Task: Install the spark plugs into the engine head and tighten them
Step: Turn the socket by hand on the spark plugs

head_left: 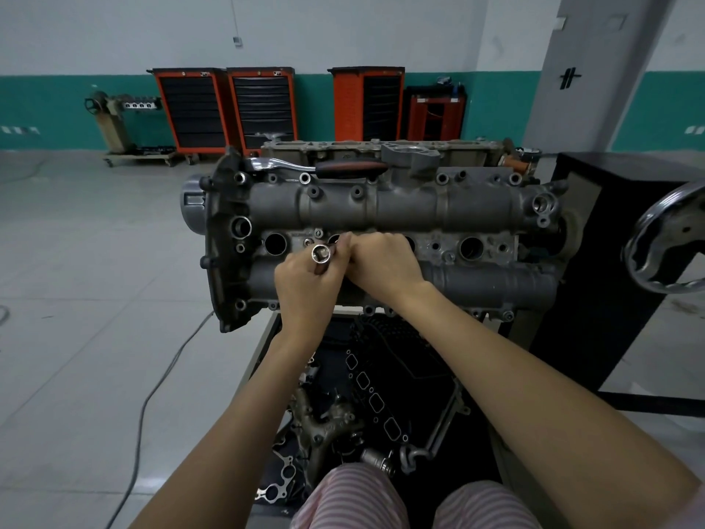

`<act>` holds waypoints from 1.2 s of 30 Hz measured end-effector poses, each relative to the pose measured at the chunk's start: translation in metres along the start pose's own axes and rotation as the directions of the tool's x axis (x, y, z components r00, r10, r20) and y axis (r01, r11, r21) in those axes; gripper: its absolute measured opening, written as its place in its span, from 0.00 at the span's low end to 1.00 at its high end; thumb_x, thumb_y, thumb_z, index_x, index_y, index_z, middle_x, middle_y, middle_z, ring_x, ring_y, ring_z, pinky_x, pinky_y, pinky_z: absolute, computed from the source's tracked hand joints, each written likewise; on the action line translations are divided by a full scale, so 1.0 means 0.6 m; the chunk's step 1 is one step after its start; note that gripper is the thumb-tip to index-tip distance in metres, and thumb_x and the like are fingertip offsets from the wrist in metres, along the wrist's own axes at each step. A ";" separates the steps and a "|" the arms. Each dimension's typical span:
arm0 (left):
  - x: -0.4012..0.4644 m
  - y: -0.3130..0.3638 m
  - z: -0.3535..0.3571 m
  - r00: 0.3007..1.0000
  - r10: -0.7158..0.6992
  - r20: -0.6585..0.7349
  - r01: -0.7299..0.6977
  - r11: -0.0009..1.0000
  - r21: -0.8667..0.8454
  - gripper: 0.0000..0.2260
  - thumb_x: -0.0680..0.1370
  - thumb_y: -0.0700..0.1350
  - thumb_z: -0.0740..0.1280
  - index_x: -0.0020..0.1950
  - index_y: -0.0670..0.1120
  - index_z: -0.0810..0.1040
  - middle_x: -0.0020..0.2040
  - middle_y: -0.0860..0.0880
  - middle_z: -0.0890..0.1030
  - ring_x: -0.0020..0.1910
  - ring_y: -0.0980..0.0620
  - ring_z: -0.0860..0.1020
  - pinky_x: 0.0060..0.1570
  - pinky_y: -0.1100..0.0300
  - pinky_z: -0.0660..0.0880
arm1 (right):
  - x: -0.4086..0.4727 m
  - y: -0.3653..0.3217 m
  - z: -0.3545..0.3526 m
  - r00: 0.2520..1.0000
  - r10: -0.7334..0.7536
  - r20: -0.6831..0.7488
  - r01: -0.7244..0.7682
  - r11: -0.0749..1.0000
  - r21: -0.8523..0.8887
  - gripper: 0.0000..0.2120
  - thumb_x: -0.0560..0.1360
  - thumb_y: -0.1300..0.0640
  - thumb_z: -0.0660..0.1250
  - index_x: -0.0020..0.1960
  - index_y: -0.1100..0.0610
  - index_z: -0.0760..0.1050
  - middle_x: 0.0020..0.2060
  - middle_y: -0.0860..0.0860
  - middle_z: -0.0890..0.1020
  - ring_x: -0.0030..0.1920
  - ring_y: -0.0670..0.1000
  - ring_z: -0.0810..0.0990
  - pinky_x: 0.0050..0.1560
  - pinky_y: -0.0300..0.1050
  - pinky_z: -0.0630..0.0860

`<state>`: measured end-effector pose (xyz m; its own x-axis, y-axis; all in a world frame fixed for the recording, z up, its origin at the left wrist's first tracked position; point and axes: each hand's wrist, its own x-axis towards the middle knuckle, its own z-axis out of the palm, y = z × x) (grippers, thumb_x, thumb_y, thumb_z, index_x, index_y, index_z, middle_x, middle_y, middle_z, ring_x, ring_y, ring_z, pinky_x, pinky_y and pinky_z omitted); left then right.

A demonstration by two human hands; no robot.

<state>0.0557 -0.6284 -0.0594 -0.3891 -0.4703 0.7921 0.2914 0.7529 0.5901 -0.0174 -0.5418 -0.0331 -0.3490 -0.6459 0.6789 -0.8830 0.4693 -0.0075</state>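
Note:
The grey engine head (381, 208) lies across an engine stand, with a row of round spark plug wells along its middle. The leftmost well (275, 244) and a well on the right (471, 248) are uncovered. My left hand (305, 280) grips a chrome socket (321, 254), its square drive end facing up. My right hand (385, 261) is curled against the left, fingertips meeting at the second well; what it holds is hidden. No spark plug shows. A ratchet with a dark red handle (316, 168) rests on the head's far side.
A tray of gaskets and metal parts (366, 406) sits below the head by my knees. The stand's chrome handwheel (667, 242) and a black cabinet (610, 269) are at right. Orange tool carts (229, 108) line the far wall. A cable (152, 395) runs over the floor at left.

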 end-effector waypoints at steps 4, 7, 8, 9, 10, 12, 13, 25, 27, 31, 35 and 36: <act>-0.002 0.001 0.000 0.999 0.014 0.031 -0.015 0.999 0.035 0.16 0.74 0.51 0.60 0.31 0.43 0.67 0.25 0.57 0.64 0.26 0.53 0.65 0.29 0.63 0.59 | 0.002 0.002 0.008 0.999 -0.029 0.043 0.032 0.997 -0.076 0.11 0.76 0.52 0.59 0.50 0.59 0.70 0.38 0.56 0.82 0.38 0.61 0.80 0.31 0.45 0.60; -0.005 -0.001 0.001 0.999 -0.012 0.051 0.010 1.000 0.025 0.14 0.74 0.48 0.62 0.37 0.38 0.70 0.27 0.53 0.69 0.29 0.50 0.69 0.31 0.56 0.65 | 0.005 0.005 0.012 0.997 -0.042 0.059 0.046 0.996 -0.070 0.12 0.77 0.53 0.57 0.54 0.61 0.66 0.41 0.56 0.81 0.39 0.60 0.79 0.30 0.46 0.60; -0.004 0.000 0.001 0.999 -0.014 0.050 0.013 1.000 0.022 0.15 0.74 0.49 0.62 0.37 0.37 0.70 0.28 0.50 0.71 0.29 0.49 0.70 0.31 0.55 0.66 | 0.005 0.006 0.013 0.998 -0.038 0.059 0.042 0.997 -0.065 0.11 0.77 0.53 0.57 0.53 0.60 0.67 0.41 0.55 0.81 0.39 0.60 0.79 0.31 0.46 0.60; -0.003 0.000 0.002 0.999 -0.012 0.043 0.011 1.000 0.020 0.17 0.75 0.51 0.62 0.36 0.37 0.70 0.27 0.48 0.71 0.29 0.49 0.70 0.31 0.55 0.66 | 0.005 0.006 0.012 0.998 -0.031 0.057 0.035 0.997 -0.062 0.10 0.77 0.53 0.58 0.52 0.59 0.69 0.41 0.55 0.82 0.40 0.60 0.79 0.31 0.46 0.60; -0.002 0.001 0.002 1.000 -0.009 0.029 0.008 1.000 0.022 0.20 0.74 0.54 0.61 0.34 0.37 0.69 0.27 0.46 0.71 0.28 0.50 0.69 0.31 0.56 0.65 | 0.005 0.006 0.013 0.998 -0.019 0.057 0.023 0.998 -0.064 0.10 0.77 0.52 0.58 0.51 0.58 0.71 0.41 0.54 0.82 0.41 0.60 0.79 0.32 0.46 0.61; 0.002 0.002 0.002 1.000 -0.021 0.008 0.021 0.999 0.028 0.25 0.74 0.57 0.61 0.29 0.36 0.69 0.24 0.44 0.70 0.26 0.49 0.67 0.30 0.57 0.64 | 0.005 0.006 0.013 0.999 -0.005 0.054 0.009 0.998 -0.069 0.11 0.76 0.52 0.58 0.50 0.58 0.75 0.42 0.55 0.82 0.43 0.61 0.79 0.34 0.47 0.63; 0.003 0.001 0.002 0.999 -0.033 0.006 0.032 0.999 0.028 0.25 0.74 0.57 0.62 0.28 0.37 0.68 0.23 0.45 0.69 0.25 0.48 0.67 0.29 0.57 0.63 | 0.005 0.006 0.013 0.999 -0.002 0.048 0.005 0.998 -0.065 0.12 0.76 0.52 0.58 0.50 0.58 0.76 0.43 0.55 0.83 0.44 0.61 0.79 0.35 0.47 0.64; -0.005 -0.004 0.002 0.999 -0.010 0.030 0.011 0.999 -0.040 0.19 0.75 0.54 0.62 0.35 0.39 0.67 0.27 0.47 0.71 0.27 0.51 0.68 0.29 0.59 0.65 | 0.004 0.003 0.010 0.998 -0.017 0.063 0.021 0.997 -0.070 0.07 0.75 0.55 0.59 0.49 0.59 0.70 0.38 0.55 0.82 0.37 0.61 0.79 0.31 0.45 0.60; -0.002 -0.002 0.004 1.000 -0.027 0.014 0.027 0.999 -0.026 0.22 0.75 0.55 0.64 0.31 0.39 0.66 0.25 0.48 0.68 0.26 0.51 0.66 0.29 0.58 0.64 | 0.004 0.004 0.008 0.998 -0.004 0.058 0.008 0.998 -0.069 0.08 0.75 0.55 0.59 0.48 0.58 0.73 0.38 0.56 0.82 0.39 0.62 0.79 0.33 0.46 0.60; 0.000 -0.004 0.003 1.000 0.001 0.026 -0.003 0.999 0.053 0.19 0.76 0.49 0.64 0.28 0.46 0.62 0.23 0.56 0.61 0.24 0.55 0.62 0.27 0.63 0.57 | 0.004 0.005 0.004 0.999 -0.006 0.052 0.008 0.999 -0.032 0.09 0.75 0.55 0.61 0.48 0.59 0.77 0.38 0.60 0.82 0.41 0.63 0.79 0.35 0.47 0.60; -0.004 -0.010 0.003 1.000 -0.010 0.027 0.009 1.000 0.013 0.13 0.77 0.46 0.61 0.35 0.41 0.69 0.27 0.56 0.66 0.28 0.57 0.68 0.30 0.67 0.62 | 0.004 0.004 0.003 0.998 -0.025 0.057 0.028 0.998 -0.054 0.11 0.75 0.51 0.60 0.48 0.57 0.74 0.40 0.56 0.82 0.41 0.61 0.80 0.34 0.46 0.61; -0.004 -0.009 0.004 0.999 -0.021 0.025 0.021 1.000 -0.008 0.12 0.76 0.46 0.61 0.37 0.40 0.70 0.28 0.56 0.68 0.30 0.58 0.69 0.31 0.68 0.63 | 0.003 0.003 0.005 0.998 -0.029 0.061 0.033 0.998 -0.059 0.11 0.75 0.50 0.60 0.48 0.58 0.72 0.40 0.55 0.82 0.41 0.61 0.80 0.33 0.46 0.61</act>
<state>0.0532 -0.6302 -0.0646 -0.4168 -0.4743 0.7755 0.2898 0.7392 0.6079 -0.0205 -0.5440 -0.0338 -0.3418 -0.6947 0.6328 -0.8738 0.4828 0.0580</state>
